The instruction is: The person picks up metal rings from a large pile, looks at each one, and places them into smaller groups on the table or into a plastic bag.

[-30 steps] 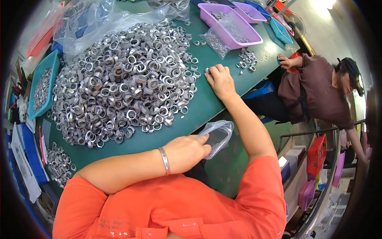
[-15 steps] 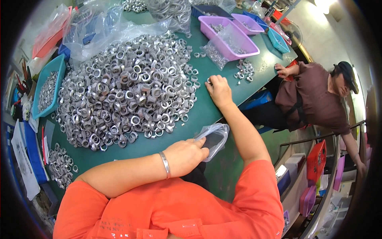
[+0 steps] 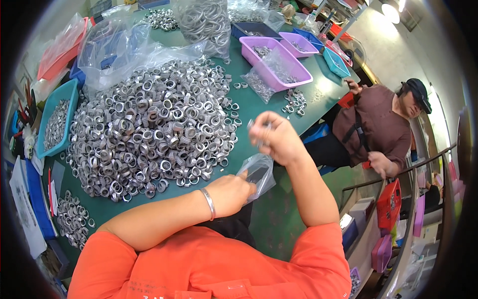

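Observation:
My left hand (image 3: 230, 194), with a silver bangle at its wrist, grips a clear plastic bag (image 3: 265, 180) beyond the table's near edge. The bag's mouth gapes upward. Just above it, my right hand (image 3: 275, 138) is closed with its fingers bent, slightly blurred. Bits of shiny grey metal ring (image 3: 252, 125) show at its fingertips; how many it holds I cannot tell. Left of both hands spreads a large heap of silver metal rings (image 3: 154, 129) on the green table (image 3: 251, 105).
A purple basket (image 3: 303, 78) with a bag of rings stands at the back right, beside a small ring pile (image 3: 295, 102). A teal basket (image 3: 42, 147) and another ring pile (image 3: 73, 219) lie left. A co-worker in brown (image 3: 371, 119) is at the right.
My right hand has lifted off the table and come nearer the bag, metal showing at its fingers. The bag has tilted more upright. The co-worker's outstretched arm has bent inward.

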Demonstrator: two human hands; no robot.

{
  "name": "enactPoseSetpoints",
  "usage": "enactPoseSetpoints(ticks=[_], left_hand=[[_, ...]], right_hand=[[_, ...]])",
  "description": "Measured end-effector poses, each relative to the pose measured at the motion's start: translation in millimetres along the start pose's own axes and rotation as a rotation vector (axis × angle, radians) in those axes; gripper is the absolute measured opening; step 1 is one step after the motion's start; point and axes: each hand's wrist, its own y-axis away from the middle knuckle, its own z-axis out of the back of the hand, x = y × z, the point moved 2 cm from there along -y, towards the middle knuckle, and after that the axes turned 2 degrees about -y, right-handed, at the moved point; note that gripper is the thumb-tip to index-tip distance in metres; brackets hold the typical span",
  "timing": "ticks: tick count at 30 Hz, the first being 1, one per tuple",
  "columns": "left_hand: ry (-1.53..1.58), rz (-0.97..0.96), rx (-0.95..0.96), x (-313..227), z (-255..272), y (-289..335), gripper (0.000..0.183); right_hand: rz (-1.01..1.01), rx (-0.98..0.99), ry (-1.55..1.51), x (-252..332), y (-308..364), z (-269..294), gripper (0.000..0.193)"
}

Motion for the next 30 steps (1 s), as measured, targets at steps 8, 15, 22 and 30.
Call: enactPoseSetpoints(ticks=[8, 15, 22, 30], left_hand=[[0.135, 0.072, -0.134, 0.9, 13.4, -1.0, 0.014], [0.213, -0.025, -0.200, -6.9, 6.6, 5.9, 0.015], [0.071, -0.075, -0.268, -4.0, 6.4, 3.6, 0.023], [0.095, -0.135, -0.291, 6.5, 6.7, 14.8, 0.018]], right_hand=[[0.073, 0.331, 1.224, -11.2, 35.3, -10.6, 0.017], [0.090, 0.562, 1.422, 3.8, 53.0, -26.1, 0.026], [0.070, 0.352, 1.343, 5.5, 46.3, -18.2, 0.022], [-0.203, 0.642, 1.244, 10.4, 60.9, -15.4, 0.036]])
